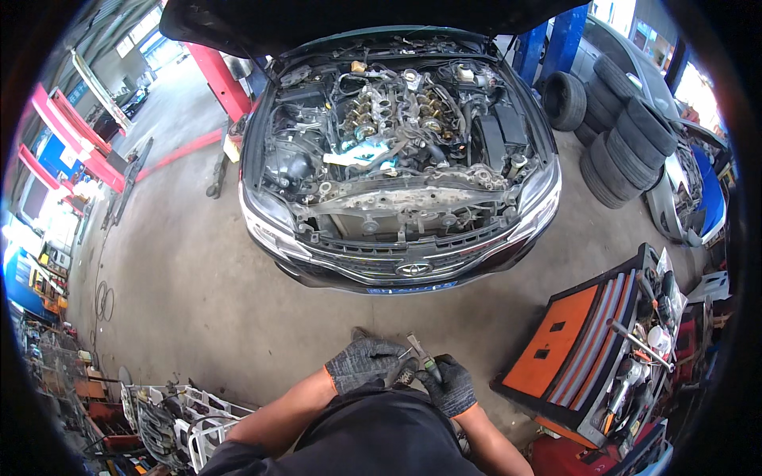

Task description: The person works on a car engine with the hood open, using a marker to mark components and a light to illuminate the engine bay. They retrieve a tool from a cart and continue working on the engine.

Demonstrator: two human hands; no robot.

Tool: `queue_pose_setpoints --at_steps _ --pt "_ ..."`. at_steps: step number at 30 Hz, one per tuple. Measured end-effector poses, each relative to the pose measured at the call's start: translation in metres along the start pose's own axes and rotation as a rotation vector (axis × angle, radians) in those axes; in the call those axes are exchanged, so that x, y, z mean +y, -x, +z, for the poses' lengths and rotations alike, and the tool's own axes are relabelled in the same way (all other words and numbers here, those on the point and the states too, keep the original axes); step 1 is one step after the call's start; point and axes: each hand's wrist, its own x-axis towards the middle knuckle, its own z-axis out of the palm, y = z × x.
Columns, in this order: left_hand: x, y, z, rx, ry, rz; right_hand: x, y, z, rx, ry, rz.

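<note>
Both my hands wear dark grey knit gloves and meet close to my chest at the bottom middle. My left hand [367, 362] is closed over a small part that I cannot make out. My right hand [449, 385] grips a thin hand tool [422, 355] with a dark handle; its metal tip points up and left toward the left hand. In front of me stands a dark car [397, 159] with its bonnet raised and the partly stripped engine [393, 111] exposed.
An orange and black tool cart [591, 349] full of tools stands at my right. A stack of tyres [627, 135] leans by a blue lift post at the back right. A red lift post [218, 79] and white crates [178, 416] are at the left. Bare concrete floor lies between me and the car.
</note>
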Motion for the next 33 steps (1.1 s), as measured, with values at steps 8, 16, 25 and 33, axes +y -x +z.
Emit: queue_pose_setpoints --at_steps 8,16,25,33 --pt "0.000 0.007 -0.014 -0.072 -0.206 0.075 0.010 0.001 -0.019 -0.517 -0.719 0.413" --pt "-0.014 -0.017 0.008 0.120 0.211 -0.217 -0.007 0.018 -0.013 0.032 0.234 0.086" --pt "-0.015 -0.042 0.034 0.005 -0.092 0.078 0.019 0.062 -0.023 -0.111 0.120 0.528" --pt "-0.017 -0.078 0.051 0.030 0.347 -0.039 0.072 0.155 -0.051 -0.154 0.482 0.908"
